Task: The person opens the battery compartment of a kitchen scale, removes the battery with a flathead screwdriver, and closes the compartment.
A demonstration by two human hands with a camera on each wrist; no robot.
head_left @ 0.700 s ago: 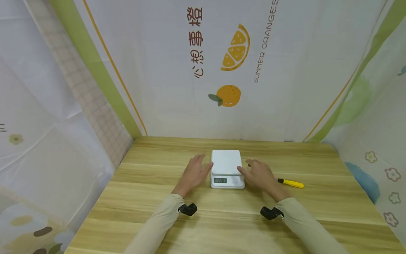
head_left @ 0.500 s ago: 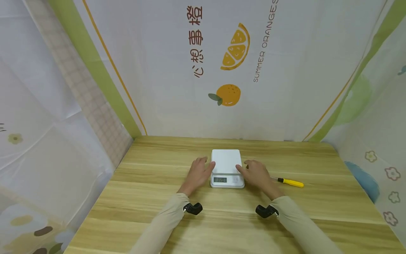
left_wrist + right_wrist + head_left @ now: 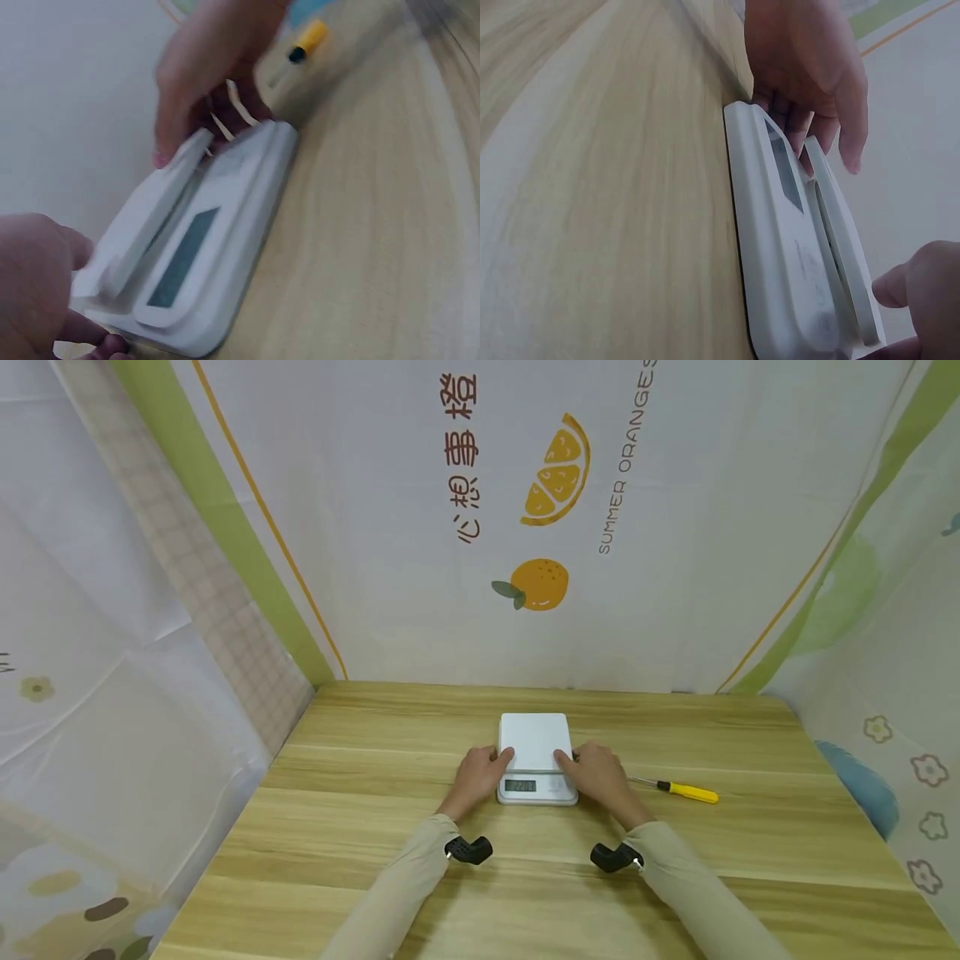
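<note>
A white digital kitchen scale (image 3: 534,743) lies flat on the wooden table, its small display lit with digits too small to read surely. At its left side is my left hand (image 3: 478,778), thumb over the edge of the weighing plate and fingers curled low against the side. My right hand (image 3: 602,775) grips the opposite side the same way. In the left wrist view, the scale's display (image 3: 184,259) faces the near edge. The right wrist view shows the left fingers (image 3: 799,120) bent in beside the scale's body. The fingertips under the edges are partly hidden.
A screwdriver with a yellow handle (image 3: 693,793) lies to the right of the right hand, its shaft pointing left. The wooden table (image 3: 360,827) meets a printed cloth curtain (image 3: 390,568) at the back, and cloth hangs on both sides.
Both hands have moved inward to the scale's sides, and their fingers have curled in against it. The scale has stayed in place. More of the screwdriver's shaft shows.
</note>
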